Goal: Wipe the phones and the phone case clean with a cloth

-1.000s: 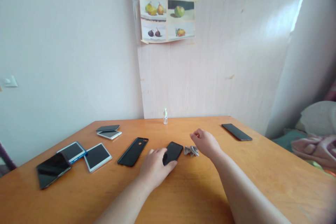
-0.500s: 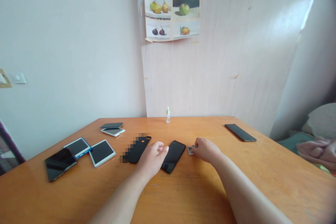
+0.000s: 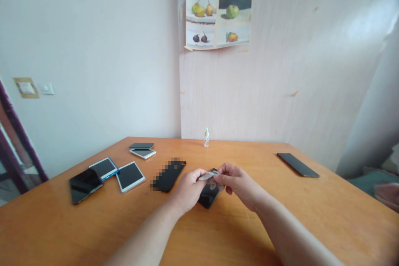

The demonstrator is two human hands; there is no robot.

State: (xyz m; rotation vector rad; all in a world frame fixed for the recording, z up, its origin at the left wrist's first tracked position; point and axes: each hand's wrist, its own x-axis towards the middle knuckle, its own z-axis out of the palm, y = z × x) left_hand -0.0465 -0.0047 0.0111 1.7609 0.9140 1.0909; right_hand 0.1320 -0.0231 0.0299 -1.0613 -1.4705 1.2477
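Note:
A small thin greyish-white cloth (image 3: 205, 176) is pinched between both hands, crumpled at its middle. My left hand (image 3: 188, 191) grips its left end between thumb and fingers. From the other side, my right hand (image 3: 239, 181) pinches the right end. Directly beneath lies a black smartphone (image 3: 208, 198) on the table, screen up and partly hidden by the hands and cloth. Left of my left hand rests a black phone case (image 3: 171, 178), partly blurred out by pixelation.
Left on the wooden table (image 3: 149, 228) are a dark tablet (image 3: 84, 186), a blue-edged device (image 3: 104, 168), a white device (image 3: 131, 176) and two stacked phones (image 3: 142, 153). A small spray bottle (image 3: 206, 138) stands at the back; a black slab-like device (image 3: 297, 164) lies right.
My right hand has lifted the cloth off the table and brought it left over the phone. My left hand has closed on its other end. The view has turned slightly left.

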